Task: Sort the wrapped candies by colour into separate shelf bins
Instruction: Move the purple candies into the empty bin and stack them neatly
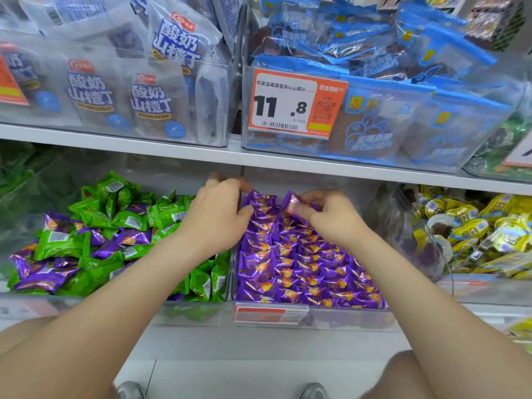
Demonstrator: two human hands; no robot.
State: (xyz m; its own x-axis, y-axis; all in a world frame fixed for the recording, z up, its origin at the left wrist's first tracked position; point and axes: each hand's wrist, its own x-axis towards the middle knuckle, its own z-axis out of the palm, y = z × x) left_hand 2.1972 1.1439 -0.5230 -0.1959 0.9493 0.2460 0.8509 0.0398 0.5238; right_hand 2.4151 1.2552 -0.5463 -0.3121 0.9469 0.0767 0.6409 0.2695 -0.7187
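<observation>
Pinched one purple candy [290, 200] between the thumb and fingertips of the right hand [328, 218], grip closed on the wrapper; held it raised just above the back rows of the packed purple candies [302, 263]; had those rows filling the purple bin [331, 316], a clear one directly below the grip and running toward the body; had the left hand [217, 216] just left of that grip, near it but apart, fingers bent over the back of the divider wall [232, 277], thumb down against the purple wrappers; could not tell whether those blurred fingers held anything; saw further left of the grip, beyond the divider, the mixed bin [190, 316], heaped with green candies [98, 272] and several stray purple candies [46, 279] lying among them; noted an orange-and-white label [270, 312] on the front wall, below the grip and slightly left; saw yellow wrapped sweets [472, 234] well to the right of the grip in another clear bin; saw above the grip a white shelf board [172, 146] carrying bins of white packets [92, 93] up and to the left and blue packets [417, 116] up and to the right; read 11.8 on a price tag [293, 103] almost straight above the pinched candy; glimpsed shoes [131, 390] far below on the pale floor.
</observation>
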